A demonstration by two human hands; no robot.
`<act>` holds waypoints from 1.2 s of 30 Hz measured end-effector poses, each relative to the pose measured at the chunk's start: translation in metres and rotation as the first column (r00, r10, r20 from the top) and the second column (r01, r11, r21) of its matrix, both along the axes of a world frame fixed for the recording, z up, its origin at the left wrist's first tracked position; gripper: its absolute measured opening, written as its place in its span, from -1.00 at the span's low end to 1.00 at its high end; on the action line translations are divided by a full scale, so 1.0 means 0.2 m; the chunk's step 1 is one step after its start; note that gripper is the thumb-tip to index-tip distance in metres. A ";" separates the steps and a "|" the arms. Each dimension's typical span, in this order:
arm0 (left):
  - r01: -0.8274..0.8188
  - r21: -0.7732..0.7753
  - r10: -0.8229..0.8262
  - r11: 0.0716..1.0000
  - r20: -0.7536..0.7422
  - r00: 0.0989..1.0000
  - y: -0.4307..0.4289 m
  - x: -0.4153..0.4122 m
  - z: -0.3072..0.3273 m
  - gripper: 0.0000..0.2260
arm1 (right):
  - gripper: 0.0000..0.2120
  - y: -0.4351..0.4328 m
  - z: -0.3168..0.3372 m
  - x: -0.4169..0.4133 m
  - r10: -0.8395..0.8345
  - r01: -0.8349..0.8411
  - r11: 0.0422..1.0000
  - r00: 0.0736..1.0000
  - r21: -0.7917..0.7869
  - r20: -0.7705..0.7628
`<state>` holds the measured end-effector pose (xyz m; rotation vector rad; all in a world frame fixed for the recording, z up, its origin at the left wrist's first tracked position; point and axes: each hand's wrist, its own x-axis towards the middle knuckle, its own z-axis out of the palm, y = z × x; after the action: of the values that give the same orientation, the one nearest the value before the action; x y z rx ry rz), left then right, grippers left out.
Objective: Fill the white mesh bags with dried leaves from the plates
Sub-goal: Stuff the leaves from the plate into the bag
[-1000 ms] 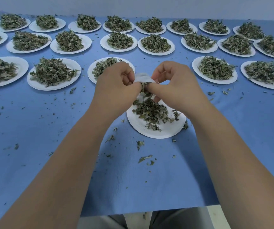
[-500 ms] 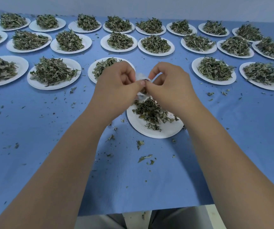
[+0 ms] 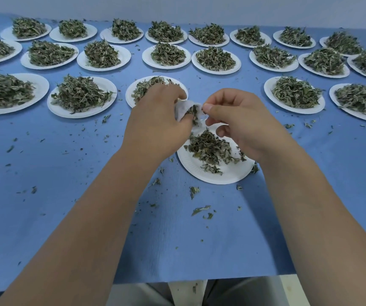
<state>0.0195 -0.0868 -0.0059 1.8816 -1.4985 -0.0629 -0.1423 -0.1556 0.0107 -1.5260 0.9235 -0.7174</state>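
Both hands meet over the near plate (image 3: 228, 175), holding one small white bag (image 3: 183, 109) between them. The left hand (image 3: 155, 122) is closed round the bag, back of the hand up. Its fingers curl under the cloth and its thumb presses on the near side. The right hand (image 3: 243, 127) is also curled. Its thumb and forefinger are pinched together right at the bag's right edge, and seem to grip the rim there. Its other fingers are tucked loosely under the palm.

The bag's mouth gapes toward the right hand, and dark dried leaves (image 3: 194, 114) show inside it, some spilling down from the opening. The bag hangs just above the far side of the plate, over a loose heap of leaves (image 3: 208, 149) lying there.

The plate sits on a blue table (image 3: 67, 173), with crumbs of leaf (image 3: 199, 209) scattered around it. Many more heaped plates (image 3: 109, 100) stand in rows farther back. One of them (image 3: 131, 93) is partly hidden behind the left hand.
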 end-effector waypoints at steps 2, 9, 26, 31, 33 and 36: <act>-0.020 -0.031 0.019 0.999 -0.010 1.000 -0.01 0.00 0.01 -0.79 | -0.89 0.00 0.00 0.00 -0.022 0.021 0.999 0.999 0.029 0.035; -0.007 -0.054 0.005 0.999 -0.036 0.999 0.00 -0.01 0.02 -0.69 | -0.87 -0.02 0.01 -0.03 0.002 -0.043 0.973 0.985 0.226 0.175; -0.043 -0.082 0.041 0.996 -0.021 0.999 -0.01 -0.05 0.02 -0.72 | -0.79 0.06 -0.03 -0.01 -0.088 0.016 0.970 0.953 -0.244 -0.289; -0.049 -0.075 0.050 0.996 0.011 0.999 0.01 -0.05 0.01 -0.69 | -0.90 0.06 -0.02 -0.01 -0.135 0.050 0.948 0.957 -0.314 -0.255; -0.062 -0.091 0.063 0.994 0.015 0.998 0.03 -0.05 0.03 -0.68 | -0.89 0.05 0.00 -0.02 -0.097 0.031 0.963 0.967 -0.268 -0.237; -0.078 -0.105 0.082 0.991 0.038 0.996 0.05 -0.04 0.06 -0.69 | -0.88 0.03 0.03 -0.06 -0.078 0.031 0.972 0.977 -0.232 -0.198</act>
<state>0.0110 -0.0766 0.0060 1.8678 -1.4248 0.0899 -0.1534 -0.1497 0.0173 -1.8093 1.0702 -0.7341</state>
